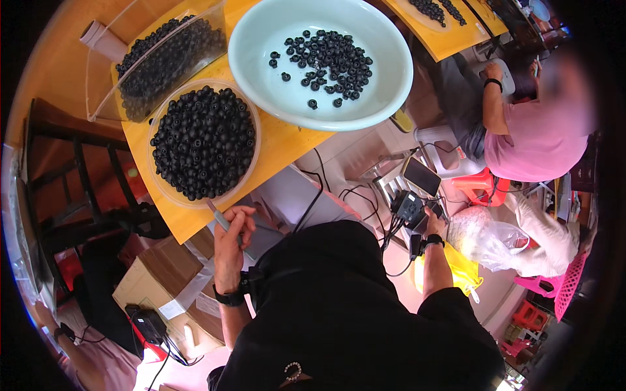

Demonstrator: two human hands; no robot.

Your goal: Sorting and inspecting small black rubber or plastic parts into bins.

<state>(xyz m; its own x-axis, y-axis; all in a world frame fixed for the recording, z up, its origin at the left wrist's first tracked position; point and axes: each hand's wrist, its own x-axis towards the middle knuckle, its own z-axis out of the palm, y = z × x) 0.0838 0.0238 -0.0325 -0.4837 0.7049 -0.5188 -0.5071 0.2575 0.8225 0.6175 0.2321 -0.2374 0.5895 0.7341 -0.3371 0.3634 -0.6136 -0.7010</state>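
Note:
My left hand [233, 242] is closed round a slim grey pen-like tool [222, 220], its pinkish tip pointing at the rim of a round clear tub [256, 140]. Black round beads [202, 143] with holes are heaped in that tub. Down at the right, my right hand [435, 223] has its fingers curled at a dark object beside a black box with cables [409, 207]; what it grips is hard to make out. A large pale blue basin [261, 85] holds more loose black beads [332, 65].
A clear bin [156, 72] of black beads stands at the yellow table's [189, 218] far left. A dark phone-like slab [422, 176] rests on a metal rack. Cardboard boxes [169, 280] sit lower left. Another person in pink [535, 143] works at right, near a red stool [482, 187].

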